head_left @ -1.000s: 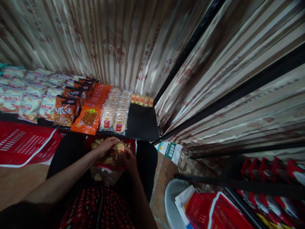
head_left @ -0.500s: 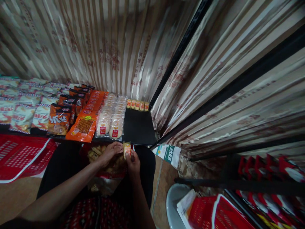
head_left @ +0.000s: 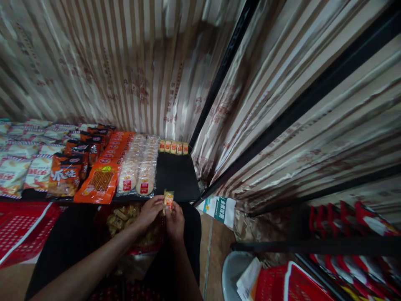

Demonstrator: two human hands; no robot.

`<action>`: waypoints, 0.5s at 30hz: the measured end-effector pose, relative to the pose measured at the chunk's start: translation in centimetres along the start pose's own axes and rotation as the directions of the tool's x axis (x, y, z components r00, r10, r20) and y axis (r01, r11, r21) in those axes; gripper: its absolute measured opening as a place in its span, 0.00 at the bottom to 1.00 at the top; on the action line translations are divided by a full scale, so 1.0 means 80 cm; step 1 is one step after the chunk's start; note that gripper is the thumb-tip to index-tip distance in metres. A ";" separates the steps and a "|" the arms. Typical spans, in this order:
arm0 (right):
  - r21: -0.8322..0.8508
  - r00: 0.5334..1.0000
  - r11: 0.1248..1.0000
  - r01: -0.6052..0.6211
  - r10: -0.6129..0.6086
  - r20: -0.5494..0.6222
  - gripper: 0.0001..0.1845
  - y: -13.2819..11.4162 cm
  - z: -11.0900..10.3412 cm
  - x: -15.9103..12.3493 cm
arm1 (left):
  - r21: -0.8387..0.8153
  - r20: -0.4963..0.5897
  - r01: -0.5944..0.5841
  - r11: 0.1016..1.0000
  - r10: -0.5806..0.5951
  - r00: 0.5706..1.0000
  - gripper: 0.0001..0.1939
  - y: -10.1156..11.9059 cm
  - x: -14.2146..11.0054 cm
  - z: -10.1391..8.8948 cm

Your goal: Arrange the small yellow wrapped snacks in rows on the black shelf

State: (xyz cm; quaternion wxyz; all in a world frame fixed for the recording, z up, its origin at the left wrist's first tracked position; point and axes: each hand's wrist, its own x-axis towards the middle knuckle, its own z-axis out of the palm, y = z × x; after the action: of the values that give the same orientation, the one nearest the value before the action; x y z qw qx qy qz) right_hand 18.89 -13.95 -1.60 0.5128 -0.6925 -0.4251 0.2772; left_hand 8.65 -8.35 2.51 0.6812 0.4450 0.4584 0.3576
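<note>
A small yellow snack packet (head_left: 168, 200) with a red and white label is held upright just before the black shelf's front edge. My right hand (head_left: 175, 221) grips its lower part between thumb and fingers. My left hand (head_left: 152, 209) is closed at the packet's left edge, its fingertips touching the wrapper. Below, between my knees, an open bag of similar yellow packets (head_left: 120, 219) is partly covered by my left forearm. On the shelf's back right, several like packets (head_left: 173, 147) stand in a row.
Along the black shelf (head_left: 175, 173) lie clear packs of round crackers (head_left: 144, 171), orange stick-snack bags (head_left: 100, 179) and black-orange bags (head_left: 65, 175). Red baskets (head_left: 25, 230) flank me. A striped curtain (head_left: 125, 62) and black frame bars (head_left: 294, 108) rise behind. A grey stool (head_left: 230, 271) stands right.
My view has shifted, so the shelf sits lower and further left. Both hands still have the packet at the shelf's front edge; the left fingers have come closer against it.
</note>
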 end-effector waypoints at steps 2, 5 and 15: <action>-0.025 0.999 0.999 0.036 -0.037 -0.026 0.20 0.001 0.000 0.004 | -0.026 -0.016 -0.023 0.999 0.023 1.000 0.15 -0.004 0.006 0.004; -0.076 0.995 0.995 0.071 -0.076 -0.061 0.20 0.001 -0.001 0.012 | -0.038 -0.035 -0.062 0.997 0.061 0.998 0.16 -0.003 0.012 0.011; -0.325 0.988 0.935 0.141 -0.154 -0.017 0.21 -0.013 -0.009 0.044 | -0.005 -0.029 -0.087 0.996 0.087 0.996 0.19 0.013 0.030 0.028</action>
State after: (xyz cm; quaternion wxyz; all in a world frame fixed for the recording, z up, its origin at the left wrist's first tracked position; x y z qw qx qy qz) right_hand 20.90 -11.10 -0.16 0.4208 -0.7387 -0.5046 0.1502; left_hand 11.47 -6.47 3.18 0.6597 0.4573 0.4472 0.3946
